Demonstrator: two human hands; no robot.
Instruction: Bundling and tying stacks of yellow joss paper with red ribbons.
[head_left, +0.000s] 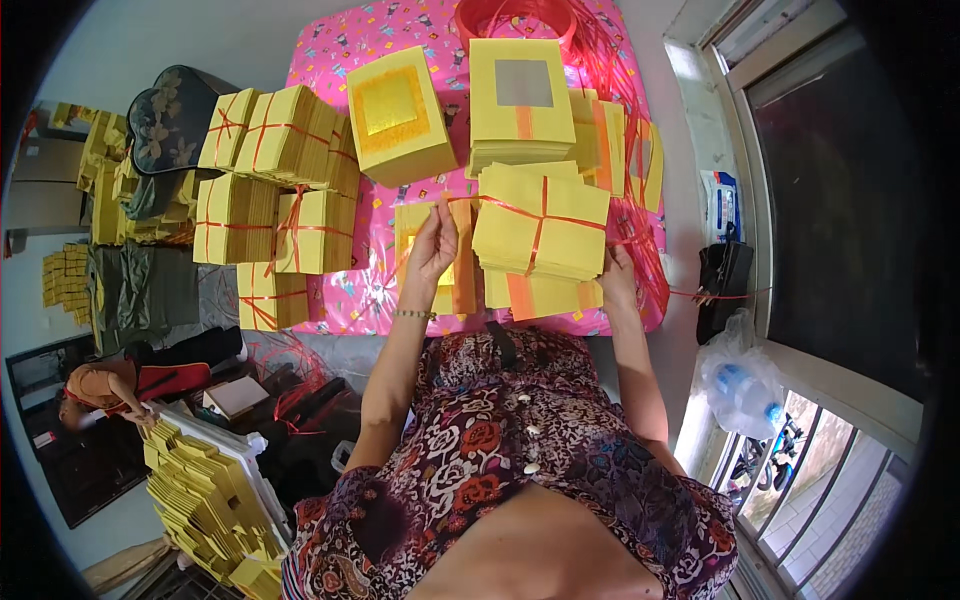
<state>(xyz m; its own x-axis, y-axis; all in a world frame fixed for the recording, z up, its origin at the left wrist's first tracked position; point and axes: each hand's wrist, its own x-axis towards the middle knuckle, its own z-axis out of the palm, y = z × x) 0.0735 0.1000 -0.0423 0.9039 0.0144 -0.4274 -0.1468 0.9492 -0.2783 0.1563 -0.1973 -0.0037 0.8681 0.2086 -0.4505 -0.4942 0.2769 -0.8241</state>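
Your left hand and right hand are flanking the string-tied bundle of yellow paper sheets on the pink patterned tablecloth. The tied yellow paper bundles are lying left of it, the gold-foil paper stack behind.

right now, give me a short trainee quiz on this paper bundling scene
1. True or false: the yellow paper stack in front of the person already has red string crossed over its top.
2. Which hand pinches the red string up beside the stack: left hand or right hand?
3. Multiple choice: the tied yellow bundles are piled on which side of the pink patterned mat? A. the person's left B. the person's right C. under the window

Key: 1 true; 2 left hand; 3 A
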